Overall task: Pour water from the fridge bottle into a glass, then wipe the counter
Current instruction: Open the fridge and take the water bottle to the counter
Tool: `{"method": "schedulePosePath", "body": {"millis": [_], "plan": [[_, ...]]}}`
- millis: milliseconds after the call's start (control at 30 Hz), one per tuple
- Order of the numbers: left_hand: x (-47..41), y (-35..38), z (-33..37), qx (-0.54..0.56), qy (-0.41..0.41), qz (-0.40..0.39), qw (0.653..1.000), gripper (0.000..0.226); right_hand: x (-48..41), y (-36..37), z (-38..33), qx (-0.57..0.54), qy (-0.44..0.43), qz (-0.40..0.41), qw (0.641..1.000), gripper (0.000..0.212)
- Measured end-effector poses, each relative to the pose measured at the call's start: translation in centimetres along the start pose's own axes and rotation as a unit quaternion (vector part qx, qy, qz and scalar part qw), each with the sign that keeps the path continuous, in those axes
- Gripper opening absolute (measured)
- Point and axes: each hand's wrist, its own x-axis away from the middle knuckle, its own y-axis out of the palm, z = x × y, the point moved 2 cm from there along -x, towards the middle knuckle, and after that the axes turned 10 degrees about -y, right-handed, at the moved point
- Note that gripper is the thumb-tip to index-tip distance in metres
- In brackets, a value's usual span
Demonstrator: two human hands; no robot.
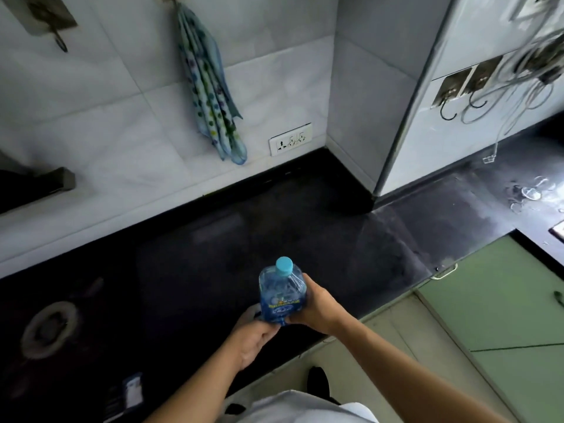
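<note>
A clear blue water bottle (281,293) with a light blue cap stands upright near the front edge of the black counter (274,215). My right hand (316,306) grips its right side. My left hand (254,335) holds its base from the lower left. A blue dotted cloth (210,96) hangs from a hook on the tiled wall behind the counter. Clear glasses (531,190) stand on the counter at the far right, small and blurred.
A wall socket (290,139) sits just above the counter's back edge. A white pillar (375,87) juts out to the right. A stove burner (50,329) lies at the left. Cables (500,99) hang at the upper right. Green cabinet fronts (488,300) run below.
</note>
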Motion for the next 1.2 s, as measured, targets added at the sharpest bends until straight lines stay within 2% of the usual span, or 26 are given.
{"method": "schedulePosePath", "body": {"millis": [200, 533, 700, 1067, 1200], "plan": [[-2.6, -0.1, 0.6, -0.008, 0.007, 0.076, 0.997, 0.057, -2.3, -0.4, 0.4, 0.035, -0.008, -0.018, 0.999, 0.086], [-5.0, -0.7, -0.5, -0.134, 0.004, 0.165, 0.977, 0.070, -3.6, -0.1, 1.9, 0.112, 0.005, -0.041, 0.993, 0.089], [-4.2, 0.1, 0.4, -0.198, 0.015, 0.194, 0.961, 0.050, -4.0, 0.3, 1.7, 0.161, 0.008, -0.048, 0.986, 0.088], [-3.1, 1.2, 1.5, -0.226, 0.047, 0.237, 0.944, 0.035, -4.3, 0.6, 1.4, 0.242, 0.094, -0.066, 0.963, 0.073], [-2.7, 1.3, 1.3, -0.245, 0.051, 0.247, 0.936, 0.036, -4.0, 0.9, 1.2, 0.289, 0.142, -0.083, 0.943, 0.055]]}}
